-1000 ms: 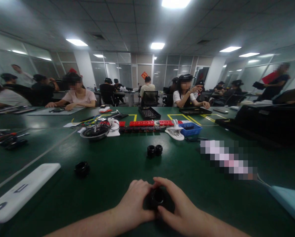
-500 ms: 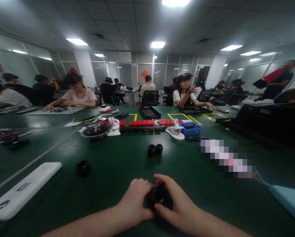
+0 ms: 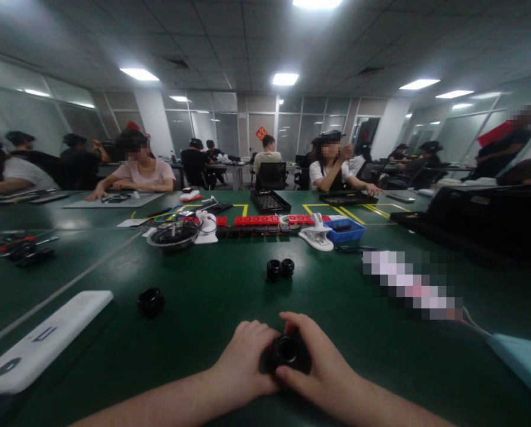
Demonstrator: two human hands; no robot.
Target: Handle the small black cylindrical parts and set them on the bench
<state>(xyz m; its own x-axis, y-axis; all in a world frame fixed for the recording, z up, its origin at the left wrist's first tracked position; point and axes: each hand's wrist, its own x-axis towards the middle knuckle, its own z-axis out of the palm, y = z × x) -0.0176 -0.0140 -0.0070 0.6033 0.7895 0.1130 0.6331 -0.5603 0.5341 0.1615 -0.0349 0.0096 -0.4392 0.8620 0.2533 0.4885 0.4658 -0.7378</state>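
Note:
Close to me at the table's near side, a black ring-shaped fitting (image 3: 287, 351) is held between my two hands, its round opening facing up toward me. My left hand (image 3: 247, 356) has its fingers curled along the fitting's left side, and its fingertips are partly hidden. On the other side, my right hand (image 3: 321, 359) closes thumb and fingers about it. Farther ahead, two similar black fittings (image 3: 274, 270) stand side by side on the green tabletop (image 3: 212, 296). One more black ring fitting (image 3: 150, 302) lies to the left.
A long white device (image 3: 47, 338) lies at the left. Across the middle sit a bowl of cables (image 3: 172, 236), red and black strips (image 3: 256, 220), a white clip (image 3: 317, 234) and a blue tray (image 3: 345, 230). Pale blue cloth-like thing (image 3: 521, 359) lies right. Co-workers sit opposite.
My hands and the fitting keep almost the same pose. Across the table, the co-worker on the right has raised a hand nearer to their head. The view has shifted very slightly.

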